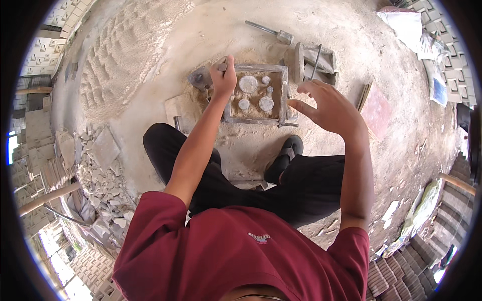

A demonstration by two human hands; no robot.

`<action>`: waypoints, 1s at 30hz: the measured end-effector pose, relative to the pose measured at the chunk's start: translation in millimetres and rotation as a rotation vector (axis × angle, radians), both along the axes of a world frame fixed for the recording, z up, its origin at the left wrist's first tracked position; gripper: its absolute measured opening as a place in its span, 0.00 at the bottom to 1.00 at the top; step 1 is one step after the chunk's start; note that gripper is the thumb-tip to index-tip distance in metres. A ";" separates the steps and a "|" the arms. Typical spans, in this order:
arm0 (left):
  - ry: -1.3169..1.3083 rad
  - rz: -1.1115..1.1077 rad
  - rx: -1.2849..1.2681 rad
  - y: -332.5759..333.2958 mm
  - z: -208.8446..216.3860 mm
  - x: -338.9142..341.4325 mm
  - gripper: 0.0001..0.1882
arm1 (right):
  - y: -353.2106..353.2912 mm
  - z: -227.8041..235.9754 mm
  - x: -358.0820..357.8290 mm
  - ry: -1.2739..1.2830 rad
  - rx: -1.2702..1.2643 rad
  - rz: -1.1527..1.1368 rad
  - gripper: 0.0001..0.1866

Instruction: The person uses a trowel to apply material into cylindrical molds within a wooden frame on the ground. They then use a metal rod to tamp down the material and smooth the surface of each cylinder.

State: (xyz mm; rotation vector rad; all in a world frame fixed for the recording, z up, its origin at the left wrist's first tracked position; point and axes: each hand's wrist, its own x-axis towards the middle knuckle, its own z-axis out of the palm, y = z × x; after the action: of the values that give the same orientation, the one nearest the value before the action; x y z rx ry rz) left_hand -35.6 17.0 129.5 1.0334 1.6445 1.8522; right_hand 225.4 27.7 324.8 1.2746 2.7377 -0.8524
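Head view: sand-filled box frame [253, 120] sits on the floor [196, 30] between the two hands, five round pale pieces in its sand. Largest disc [248, 84] is on the left hand's side; second-largest disc [266, 104] is nearer the right hand.

Left hand [224, 76]: clenched at the frame's far-left corner, apparently around a grey round-ended piece [221, 66]; most of it is hidden, can't tell what it is. Dark block [200, 79] lies just left of that fist.

Right hand [321, 103]: fingers spread, thumb toward the frame's right wall, nothing visible in the grasp. Contact with the wall: can't tell. Thin rod [317, 57] leans across the grey tray [299, 62] just beyond those fingers; touching or not, unclear.

Handling, my read: firm left grip, kept over the wall and off the pale pieces. Right hand best approaches from outside the wall, low and slow, wrist clear of the rod. Sand looks loose, so bumping the frame could shift the smaller pieces. Even pressure, no sideways drag.
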 end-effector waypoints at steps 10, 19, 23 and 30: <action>0.012 -0.036 -0.078 -18.0 16.9 15.7 0.21 | 2.2 -19.0 1.5 0.090 0.088 0.067 0.26; 0.159 -0.061 -0.029 -34.1 -3.4 19.2 0.22 | -8.9 -10.7 -1.4 0.107 0.073 0.054 0.27; 0.197 -0.096 0.046 -68.6 -15.0 5.4 0.24 | -9.1 -1.2 -7.9 0.085 0.016 0.057 0.28; 0.002 -0.045 -0.031 -67.0 -7.5 15.3 0.23 | -3.4 -13.1 -7.6 -0.039 -0.019 0.054 0.30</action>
State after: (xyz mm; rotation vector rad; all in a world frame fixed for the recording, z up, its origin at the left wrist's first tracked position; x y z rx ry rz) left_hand -20.4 -50.0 122.0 1.0509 1.6322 1.7916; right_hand 217.8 24.4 311.6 1.1958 2.7137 -0.8372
